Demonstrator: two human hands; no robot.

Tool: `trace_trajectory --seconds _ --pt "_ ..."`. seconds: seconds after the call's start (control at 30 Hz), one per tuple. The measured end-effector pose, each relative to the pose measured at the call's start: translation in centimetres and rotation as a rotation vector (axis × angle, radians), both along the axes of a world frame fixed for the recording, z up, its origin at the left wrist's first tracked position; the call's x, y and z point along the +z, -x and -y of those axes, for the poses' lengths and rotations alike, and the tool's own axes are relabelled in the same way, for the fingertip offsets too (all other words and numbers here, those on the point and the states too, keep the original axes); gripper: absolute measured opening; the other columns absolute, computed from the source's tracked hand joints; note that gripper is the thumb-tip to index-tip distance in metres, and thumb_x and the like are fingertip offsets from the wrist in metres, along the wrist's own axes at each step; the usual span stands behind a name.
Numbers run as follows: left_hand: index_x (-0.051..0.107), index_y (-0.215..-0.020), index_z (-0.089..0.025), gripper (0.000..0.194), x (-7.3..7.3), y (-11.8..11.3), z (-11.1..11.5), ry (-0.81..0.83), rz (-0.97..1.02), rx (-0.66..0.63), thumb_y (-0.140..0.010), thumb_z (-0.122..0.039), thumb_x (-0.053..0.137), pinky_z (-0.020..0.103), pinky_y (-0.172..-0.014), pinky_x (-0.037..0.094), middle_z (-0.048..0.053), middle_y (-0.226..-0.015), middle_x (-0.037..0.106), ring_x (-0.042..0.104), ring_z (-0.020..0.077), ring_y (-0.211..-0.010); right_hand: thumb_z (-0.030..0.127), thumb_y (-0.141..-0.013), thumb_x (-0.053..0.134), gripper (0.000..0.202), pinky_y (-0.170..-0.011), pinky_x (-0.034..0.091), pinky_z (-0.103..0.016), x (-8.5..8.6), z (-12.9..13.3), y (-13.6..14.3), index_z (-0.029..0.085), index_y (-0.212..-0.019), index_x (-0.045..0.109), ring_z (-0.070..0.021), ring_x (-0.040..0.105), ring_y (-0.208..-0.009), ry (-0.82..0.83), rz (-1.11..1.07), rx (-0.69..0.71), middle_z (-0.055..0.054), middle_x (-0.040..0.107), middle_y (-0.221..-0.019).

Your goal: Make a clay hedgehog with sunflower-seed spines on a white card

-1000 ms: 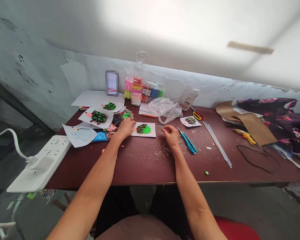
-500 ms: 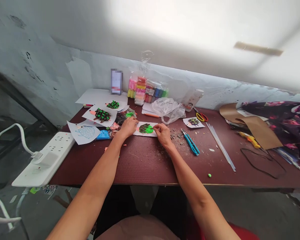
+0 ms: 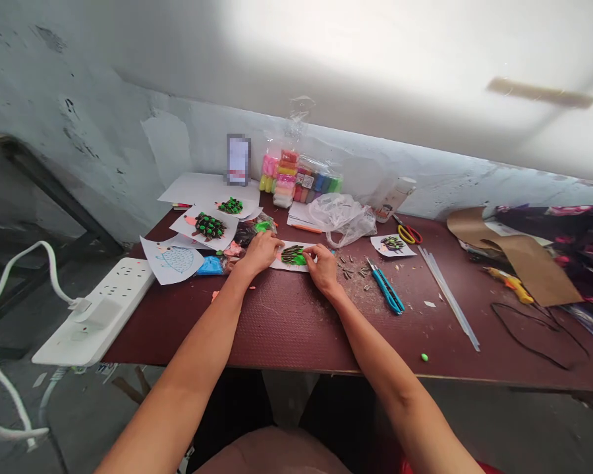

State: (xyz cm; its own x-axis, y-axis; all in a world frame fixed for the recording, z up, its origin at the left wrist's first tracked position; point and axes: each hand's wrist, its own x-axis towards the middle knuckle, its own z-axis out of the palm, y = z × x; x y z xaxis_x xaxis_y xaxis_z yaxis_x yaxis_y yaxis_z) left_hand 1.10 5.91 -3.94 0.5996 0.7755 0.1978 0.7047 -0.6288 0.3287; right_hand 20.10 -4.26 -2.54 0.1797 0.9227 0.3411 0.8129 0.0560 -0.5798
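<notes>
A small white card (image 3: 280, 265) lies on the table, bearing a hedgehog shape of green clay (image 3: 300, 259) with rows of short dark stick pieces (image 3: 290, 253) set in it. My left hand (image 3: 263, 253) rests at the card's left edge, fingers closed on it. At the right side of the clay, my right hand (image 3: 323, 268) pinches with thumb and forefinger; a short dark piece seems to be between the tips, mostly hidden. Loose stick pieces (image 3: 346, 271) lie scattered right of this hand, near blue-handled cutters (image 3: 388, 291).
Finished-looking hedgehog cards (image 3: 209, 227), a blue drawing (image 3: 174, 259) and clay packets (image 3: 210, 265) lie left. Behind are bagged clays (image 3: 285, 178), a plastic bag (image 3: 343, 214) and a bottle (image 3: 396, 197). Scissors (image 3: 409, 234), clear glue sticks (image 3: 449, 299) and a yellow glue gun (image 3: 514, 286) lie right. A power strip (image 3: 96, 316) sits at left.
The view has shifted slightly, so the scene sits further right. My right hand's fingertips have drawn in closer over the green clay. My left hand stays at the card's left edge.
</notes>
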Motion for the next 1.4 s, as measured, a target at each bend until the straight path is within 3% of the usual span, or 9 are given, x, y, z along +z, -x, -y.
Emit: trace_trajectory --seconds 0.77,1.0,1.4 --pt "0.081 -0.119 -0.024 0.039 0.26 0.18 0.55 0.016 0.019 0.034 -0.095 -0.015 0.051 0.04 -0.104 0.049 0.013 -0.116 0.069 0.061 0.027 -0.108 0.02 -0.091 0.061 0.015 -0.083 0.047 -0.03 -0.51 -0.15 -0.05 0.023 -0.087 0.075 -0.0207 0.063 -0.088 0.017 0.03 0.034 -0.005 0.071 -0.09" --pt "0.08 -0.121 -0.025 0.041 0.83 0.31 0.83 0.045 -0.005 0.024 -0.092 -0.011 0.054 0.04 -0.107 0.046 0.013 -0.119 0.069 0.059 0.028 -0.112 0.018 -0.093 0.059 0.016 -0.08 0.044 -0.03 -0.16 -0.17 0.26 0.022 -0.087 0.073 -0.0215 0.062 -0.09 0.041 0.099 0.032 -0.006 0.069 -0.091" --pt "0.08 -0.121 -0.026 0.045 0.47 0.56 0.49 0.061 -0.004 0.004 -0.089 -0.009 0.053 0.04 -0.107 0.046 0.012 -0.121 0.068 0.058 0.0275 -0.114 0.016 -0.094 0.059 0.017 -0.078 0.043 -0.03 0.19 -0.48 0.63 0.023 -0.085 0.072 -0.0214 0.062 -0.09 0.064 0.145 0.043 -0.006 0.069 -0.09"
